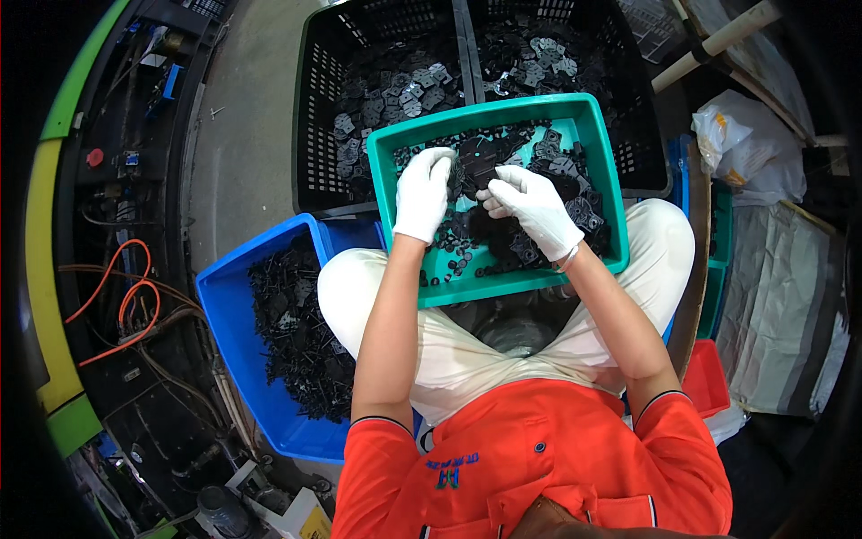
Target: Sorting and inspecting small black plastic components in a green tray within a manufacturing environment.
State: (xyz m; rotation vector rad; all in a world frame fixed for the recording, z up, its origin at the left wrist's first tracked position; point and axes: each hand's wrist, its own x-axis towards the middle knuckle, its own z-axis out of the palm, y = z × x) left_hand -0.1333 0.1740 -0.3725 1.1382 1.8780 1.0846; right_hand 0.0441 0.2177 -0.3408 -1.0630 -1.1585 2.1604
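Observation:
Both my hands wear white gloves and are above a green bin (503, 289) on my lap. Between them is a flat black part (478, 163), dark against the pieces below. My left hand (422, 198) has its fingers curled at the left edge of this part. My right hand (536, 210) is closed at its right edge, thumb and fingers drawn together. Small round black pieces (460, 260) lie in the near left of the bin. Flat plates with holes (584, 214) are piled at its right side. The fingertips are partly hidden among the dark pieces.
Beyond the green bin stand black perforated crates (312, 135) full of flat pieces. A blue bin (235, 359) of black branching parts is at my left. Machinery with an orange hose (121, 337) runs along the far left. A red bin (707, 382) and plastic bags (763, 148) are at right.

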